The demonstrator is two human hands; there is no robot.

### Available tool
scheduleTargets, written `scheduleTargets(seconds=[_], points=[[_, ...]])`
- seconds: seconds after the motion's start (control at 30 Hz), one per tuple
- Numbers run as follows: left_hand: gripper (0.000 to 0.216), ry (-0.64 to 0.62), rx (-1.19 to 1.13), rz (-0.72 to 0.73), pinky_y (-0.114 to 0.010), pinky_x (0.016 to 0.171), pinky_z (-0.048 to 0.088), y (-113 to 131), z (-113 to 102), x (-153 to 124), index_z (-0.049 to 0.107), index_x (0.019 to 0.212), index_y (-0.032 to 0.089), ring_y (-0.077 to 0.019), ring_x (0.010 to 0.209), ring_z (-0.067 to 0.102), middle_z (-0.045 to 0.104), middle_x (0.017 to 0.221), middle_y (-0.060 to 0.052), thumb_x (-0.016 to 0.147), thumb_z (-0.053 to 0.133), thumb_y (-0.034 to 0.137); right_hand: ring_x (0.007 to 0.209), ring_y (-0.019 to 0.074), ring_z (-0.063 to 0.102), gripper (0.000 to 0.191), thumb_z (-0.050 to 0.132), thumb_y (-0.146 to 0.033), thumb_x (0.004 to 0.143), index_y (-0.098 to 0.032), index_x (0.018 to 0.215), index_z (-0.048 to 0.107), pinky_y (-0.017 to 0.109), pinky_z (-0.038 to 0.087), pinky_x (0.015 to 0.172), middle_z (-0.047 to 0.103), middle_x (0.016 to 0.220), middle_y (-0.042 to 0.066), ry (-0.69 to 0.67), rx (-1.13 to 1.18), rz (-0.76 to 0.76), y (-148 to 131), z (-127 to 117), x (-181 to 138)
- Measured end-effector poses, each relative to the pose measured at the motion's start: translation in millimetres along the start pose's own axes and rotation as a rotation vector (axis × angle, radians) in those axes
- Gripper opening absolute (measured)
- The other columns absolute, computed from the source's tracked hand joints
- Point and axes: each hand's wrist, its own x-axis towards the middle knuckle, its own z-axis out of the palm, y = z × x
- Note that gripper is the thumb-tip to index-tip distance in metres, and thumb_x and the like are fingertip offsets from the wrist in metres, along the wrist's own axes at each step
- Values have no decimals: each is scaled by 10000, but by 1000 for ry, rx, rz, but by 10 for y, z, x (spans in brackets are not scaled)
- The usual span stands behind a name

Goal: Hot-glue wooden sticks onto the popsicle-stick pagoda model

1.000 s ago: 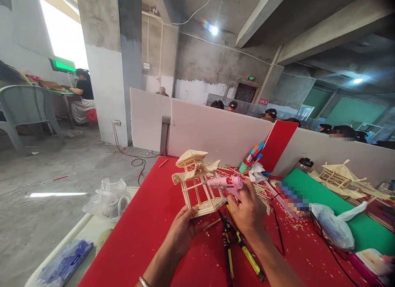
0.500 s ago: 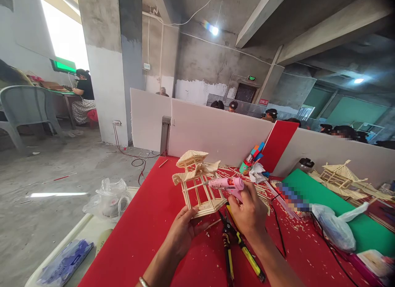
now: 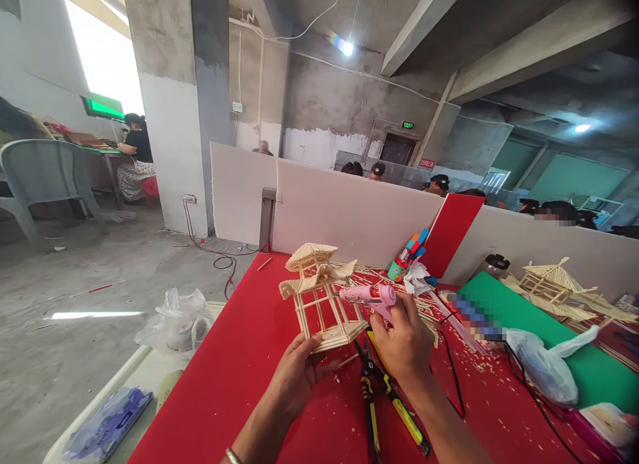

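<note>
A small pavilion model [image 3: 319, 292] built of thin wooden sticks stands over the red table [image 3: 234, 377]. My left hand [image 3: 298, 374] grips its base from below, fingers closed on the edge. My right hand [image 3: 403, 341] is wrapped round a pink glue gun [image 3: 370, 296], whose nozzle points left at the model's side, just under the lower roof. A black cord [image 3: 452, 377] runs from the gun across the table.
Yellow-and-black cutters [image 3: 379, 401] lie right under my right hand. White partition boards [image 3: 349, 214] close the table's far edge. Farther right are a green mat [image 3: 529, 327], a second stick model [image 3: 549, 284] and a plastic bag [image 3: 542, 371]. Other people sit beyond the partition. A bag [image 3: 174, 321] lies left of the table.
The glue gun in my right hand has shifted slightly to the right and up. The model and my left hand are almost where they were.
</note>
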Motion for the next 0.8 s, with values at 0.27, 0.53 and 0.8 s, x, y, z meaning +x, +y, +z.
scheduleTargets(seconds=[0.27,0.53,0.8], points=[[70,-13,-1,2,-373,721,619,-7,-12,4,599,880,119,-219,881,701,710,1056,-143,818,604,87,725,133,595,189,540,-183,841,-183,1020,599,230,396,568,630,935,39,20,30,-24,-1,-30,-9],[95,-23,9,-2,-353,697,617,-8,-8,11,611,916,112,-218,865,706,718,1023,-142,825,597,87,745,143,604,169,534,-202,863,-183,1024,579,237,413,593,621,916,37,32,49,-27,-53,-33,15],[90,-19,-9,-2,-354,696,618,-12,-4,14,616,907,116,-201,825,703,725,981,-125,824,599,85,761,147,609,150,523,-194,863,-185,1003,574,237,416,607,620,928,42,39,39,-18,-19,-11,-17]])
